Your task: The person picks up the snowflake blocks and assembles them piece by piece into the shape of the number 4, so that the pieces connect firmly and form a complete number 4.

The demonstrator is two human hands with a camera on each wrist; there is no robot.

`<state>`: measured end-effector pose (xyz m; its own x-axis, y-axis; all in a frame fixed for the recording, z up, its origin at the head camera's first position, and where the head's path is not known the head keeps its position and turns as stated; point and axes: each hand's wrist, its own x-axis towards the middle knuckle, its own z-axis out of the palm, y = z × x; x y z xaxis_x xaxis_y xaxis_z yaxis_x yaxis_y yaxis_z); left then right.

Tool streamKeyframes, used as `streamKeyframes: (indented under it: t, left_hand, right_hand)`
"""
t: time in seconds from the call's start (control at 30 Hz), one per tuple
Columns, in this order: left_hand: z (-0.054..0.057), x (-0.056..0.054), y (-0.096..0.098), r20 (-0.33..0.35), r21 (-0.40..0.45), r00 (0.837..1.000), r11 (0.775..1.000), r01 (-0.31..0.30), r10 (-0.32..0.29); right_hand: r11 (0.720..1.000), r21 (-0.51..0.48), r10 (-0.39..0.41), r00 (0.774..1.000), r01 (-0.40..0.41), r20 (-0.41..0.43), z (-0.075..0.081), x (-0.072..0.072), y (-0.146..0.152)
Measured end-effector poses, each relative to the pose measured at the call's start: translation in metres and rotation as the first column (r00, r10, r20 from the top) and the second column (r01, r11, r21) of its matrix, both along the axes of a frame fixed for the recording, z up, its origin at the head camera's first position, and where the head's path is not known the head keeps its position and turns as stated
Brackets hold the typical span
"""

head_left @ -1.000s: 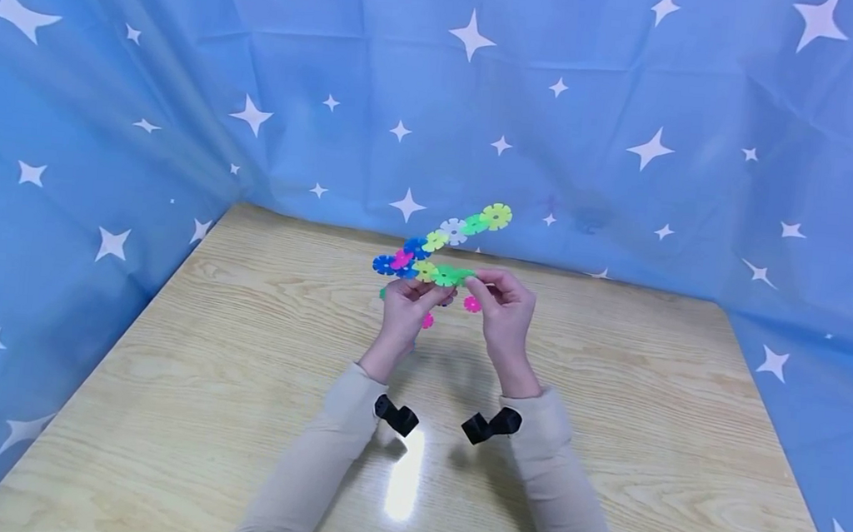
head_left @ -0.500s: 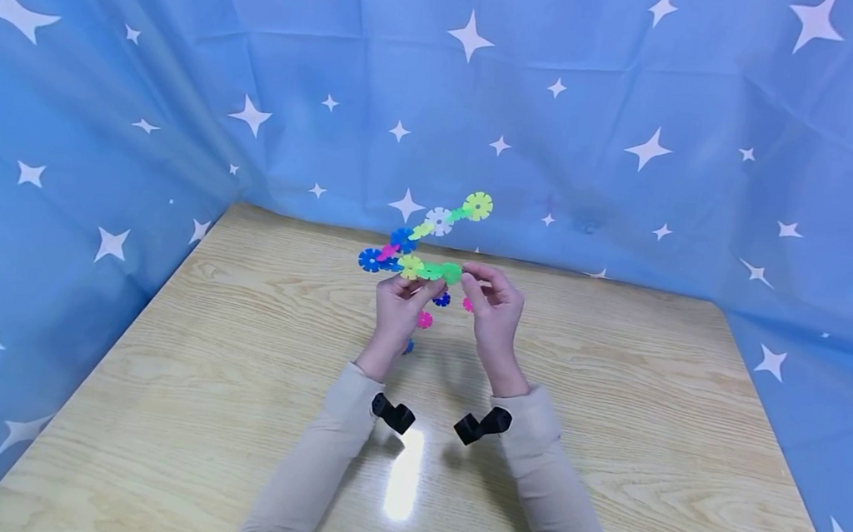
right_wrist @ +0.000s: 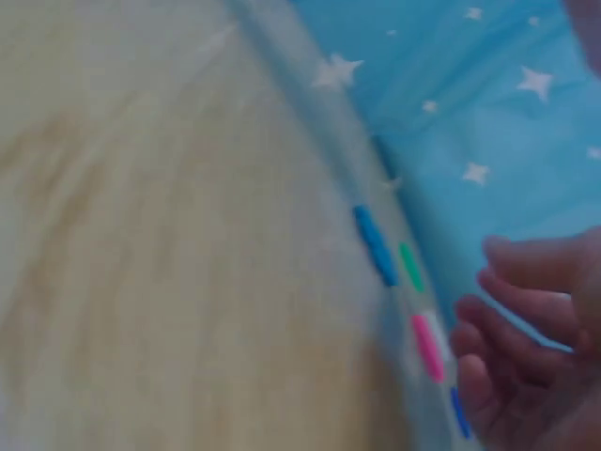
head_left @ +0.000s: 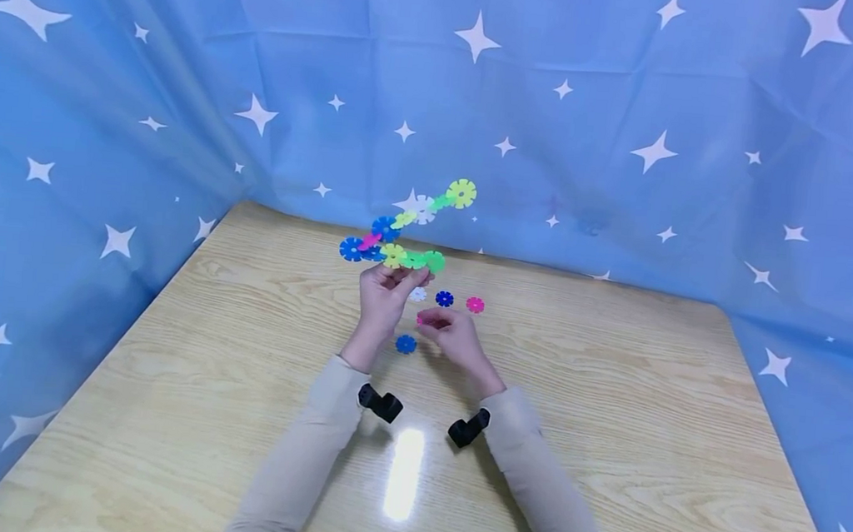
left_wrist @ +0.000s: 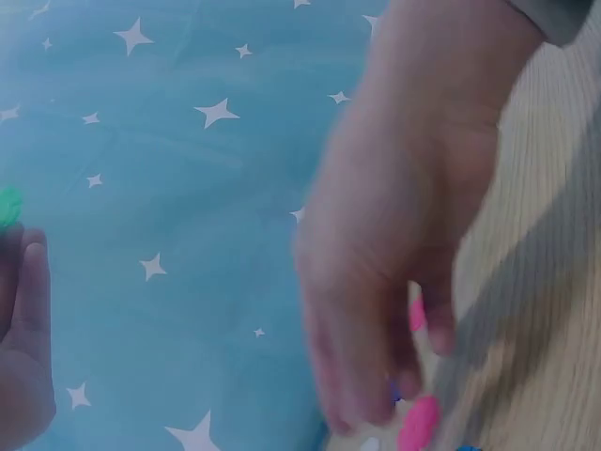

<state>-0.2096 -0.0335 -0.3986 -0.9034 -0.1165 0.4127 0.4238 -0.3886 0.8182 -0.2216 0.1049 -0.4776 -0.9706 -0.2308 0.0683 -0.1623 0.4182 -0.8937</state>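
Note:
A zigzag chain of interlocking plastic notched discs in blue, pink, yellow, white and green is raised above the table. My left hand pinches it from below near the green end disc. Lower and to the right, my right hand reaches down with fingers loosely bent and nothing between them. Its fingertips overlap a loose pink disc in the head view. The right wrist view shows that pink disc on the table, just beside the fingers. In the left wrist view, the left hand shows only partly.
Loose discs lie on the wooden table: a white one, a dark blue one, another pink one and a blue one. A green disc shows in the right wrist view. A starry blue curtain hangs behind.
My right hand has left the chain's green end and moved down toward the loose discs. The left hand has carried the chain a little to the left and up.

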Motion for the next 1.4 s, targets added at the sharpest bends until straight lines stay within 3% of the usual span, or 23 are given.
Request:
streamKeyframes:
  t: [0.1,0.3,0.47,0.6,0.73,0.93,1.1,1.23,1.4]
  left_hand:
    - [0.002,0.000,0.000,0.003,0.005,1.000,1.000,0.005,-0.005]
    - [0.001,-0.001,0.000,-0.010,-0.003,1.000,1.000,0.004,-0.004]
    - [0.000,-0.002,0.000,-0.017,-0.011,1.000,1.000,0.008,-0.008]
    - [-0.001,-0.003,0.000,-0.022,-0.004,1.000,1.000,0.015,-0.015]
    - [-0.002,-0.003,0.000,-0.005,0.000,1.000,1.000,0.016,-0.016]
    - [-0.002,-0.002,0.000,0.012,0.018,1.000,1.000,0.017,-0.017]
    - [-0.003,-0.001,0.000,0.016,0.009,1.000,1.000,-0.001,0.000]
    - [-0.004,-0.001,-0.001,0.020,-0.009,1.000,1.000,-0.007,0.007]
    - [-0.006,0.000,-0.001,0.007,-0.019,1.000,1.000,-0.005,0.005]
  right_hand:
    - [0.987,0.137,0.090,0.995,-0.083,-0.045,-0.003,0.001,-0.005]
    - [0.907,0.402,0.181,0.977,-0.123,-0.110,-0.001,-0.001,-0.016]
    - [0.875,0.465,0.180,0.982,-0.133,-0.059,0.005,-0.001,-0.021]
    - [0.875,0.464,0.156,0.988,-0.136,-0.004,0.007,-0.002,-0.022]
    - [0.905,0.409,0.122,0.992,-0.113,0.004,0.005,-0.001,-0.020]
    - [0.970,0.229,0.091,0.994,-0.075,-0.061,-0.001,0.004,-0.010]
    - [0.998,0.050,0.026,1.000,-0.026,0.011,0.011,0.009,0.002]
    - [0.993,-0.110,-0.038,0.996,0.047,0.075,0.031,0.014,0.012]
    - [0.949,-0.295,-0.084,0.991,0.112,0.107,0.059,0.018,0.023]
